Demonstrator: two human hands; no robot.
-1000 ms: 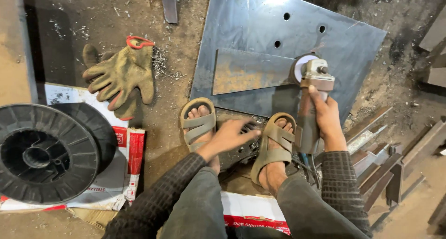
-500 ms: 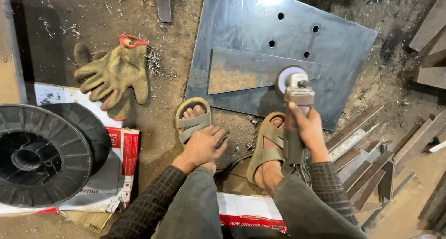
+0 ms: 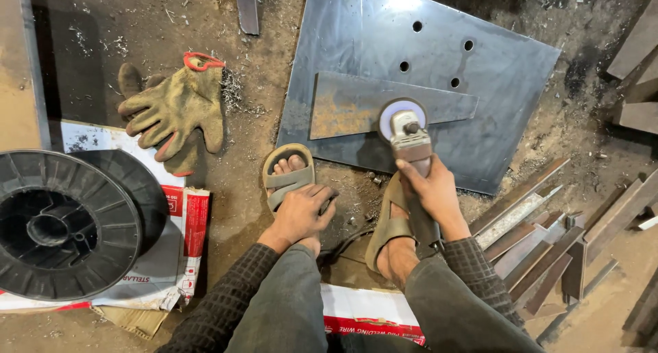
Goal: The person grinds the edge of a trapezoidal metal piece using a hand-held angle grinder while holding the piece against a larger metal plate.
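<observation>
On the dirt floor [image 3: 240, 188], the crouching person's right hand [image 3: 432, 192] has its fingers wrapped around an angle grinder [image 3: 410, 144], its disc resting on the rusty steel strip [image 3: 349, 106] atop the drilled steel plate [image 3: 507, 86]. The left hand [image 3: 298, 216] rests loosely curled on the left sandal [image 3: 286, 171]. Grinding looks underway; steady two-handed control would help.

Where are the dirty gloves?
In the head view, the gloves lie on the dirt floor at upper left, above the black spool and left of the big steel plate.
</observation>
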